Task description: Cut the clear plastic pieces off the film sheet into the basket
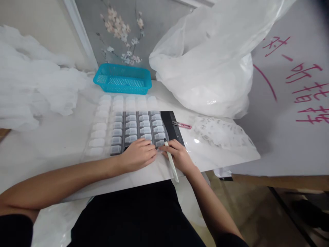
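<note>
My right hand (180, 156) grips a pale pen-shaped tool (171, 164). Its dark pointed tip is up by the front right corner of the tray, and its handle slants down past the table edge. My left hand (140, 154) rests over the front of the tray with fingers curled together. Its fingertips come close to my right hand, near a bit of clear film; what they hold is hidden. Under and beyond both hands lie rows of translucent moulded plastic pieces (131, 131), part of them over a dark sheet (168, 120) that shows at the right.
Pink-handled thread snips (183, 125) lie right of the dark sheet. A blue perforated basket (123, 90) stands behind the rows. White translucent material (38, 79) is heaped left; a large plastic bag (205, 75) stands back right, with cut-out plastic scraps (221, 132) before it on the white table (64, 144).
</note>
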`<action>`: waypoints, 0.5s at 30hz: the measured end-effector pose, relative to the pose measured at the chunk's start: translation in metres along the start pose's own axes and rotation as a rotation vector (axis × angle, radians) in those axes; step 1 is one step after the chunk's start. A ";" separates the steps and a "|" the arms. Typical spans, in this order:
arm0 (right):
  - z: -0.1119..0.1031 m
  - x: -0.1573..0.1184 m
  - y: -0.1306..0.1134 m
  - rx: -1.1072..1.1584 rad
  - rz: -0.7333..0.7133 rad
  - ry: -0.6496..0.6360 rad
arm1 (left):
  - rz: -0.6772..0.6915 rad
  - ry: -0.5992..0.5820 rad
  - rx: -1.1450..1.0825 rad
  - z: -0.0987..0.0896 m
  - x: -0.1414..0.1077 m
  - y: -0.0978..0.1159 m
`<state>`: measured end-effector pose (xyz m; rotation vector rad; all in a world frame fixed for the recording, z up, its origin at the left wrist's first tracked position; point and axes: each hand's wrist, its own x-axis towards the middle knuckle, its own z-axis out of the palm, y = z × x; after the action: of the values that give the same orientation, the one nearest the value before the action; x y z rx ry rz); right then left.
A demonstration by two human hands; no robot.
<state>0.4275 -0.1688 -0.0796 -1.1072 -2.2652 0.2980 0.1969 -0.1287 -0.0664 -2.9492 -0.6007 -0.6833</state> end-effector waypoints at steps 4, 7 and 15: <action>0.000 0.001 0.001 0.063 -0.025 0.072 | 0.043 0.079 0.099 -0.005 0.006 0.005; 0.000 0.001 0.001 0.068 -0.043 0.085 | 0.108 0.094 0.197 -0.006 0.010 0.009; 0.001 -0.002 0.000 0.059 -0.018 0.035 | 0.181 0.048 0.392 0.000 0.008 0.017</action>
<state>0.4274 -0.1702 -0.0815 -1.0537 -2.2198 0.3341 0.2101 -0.1412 -0.0627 -2.5748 -0.4019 -0.5442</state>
